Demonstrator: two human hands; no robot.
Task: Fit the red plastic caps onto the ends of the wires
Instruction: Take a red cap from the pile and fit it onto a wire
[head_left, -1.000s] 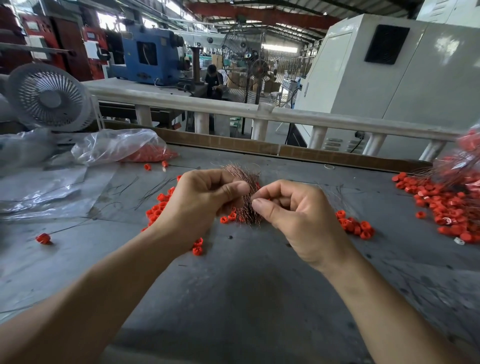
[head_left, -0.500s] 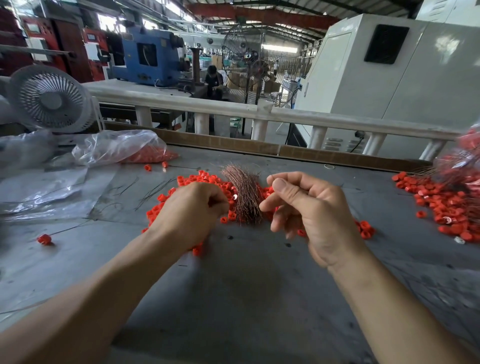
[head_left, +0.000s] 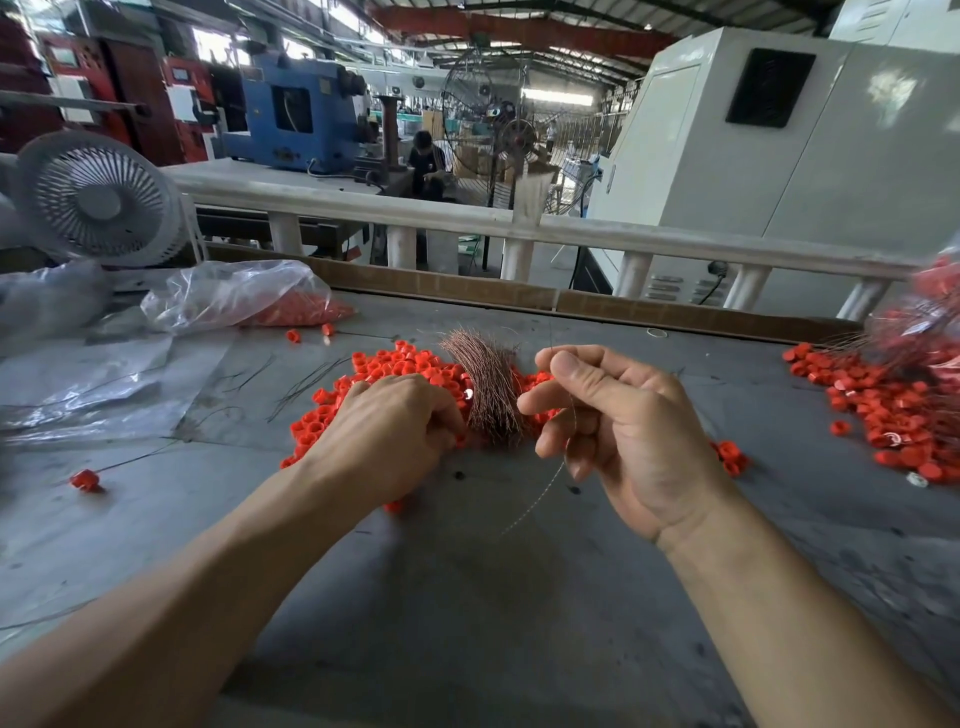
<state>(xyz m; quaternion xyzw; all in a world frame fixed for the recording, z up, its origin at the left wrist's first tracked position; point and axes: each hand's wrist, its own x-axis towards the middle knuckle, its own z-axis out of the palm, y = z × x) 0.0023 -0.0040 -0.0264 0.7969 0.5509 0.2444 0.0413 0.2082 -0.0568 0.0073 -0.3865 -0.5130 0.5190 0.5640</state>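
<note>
A grey tabletop (head_left: 467, 597) seen from above the person's forearms. At the far left edge a white desk fan (head_left: 98, 200) stands behind crumpled clear plastic sheeting (head_left: 78, 384). Beside it lies a clear plastic bag (head_left: 234, 296) with red caps inside, and two loose caps sit just in front of the bag. A single red cap (head_left: 85, 479) lies alone near the left forearm. A few thin dark wire strands (head_left: 306, 382) lie flat on the tabletop to the left of the main pile.

In the middle, a pile of red plastic caps (head_left: 400, 366) spreads across the tabletop. The left hand (head_left: 384, 436) rests knuckles-up on the near side of this pile, fingers curled down into the caps; whether it grips one cannot be told. Just right of it, a bundle of copper-coloured wires (head_left: 488, 384) lies on the caps, fanning out at its far end.

Right of the bundle, the right hand (head_left: 613, 421) is raised above the tabletop, thumb and forefinger pinching a single thin wire (head_left: 550, 480) that trails down toward the person. A few red caps show just beyond this hand's right side.

At the far right, a second heap of red caps (head_left: 893, 410) lies on the tabletop, with capped wires (head_left: 930, 322) piled above it, blurred at the frame edge.

Beyond the tabletop runs a white railing (head_left: 519, 223).
</note>
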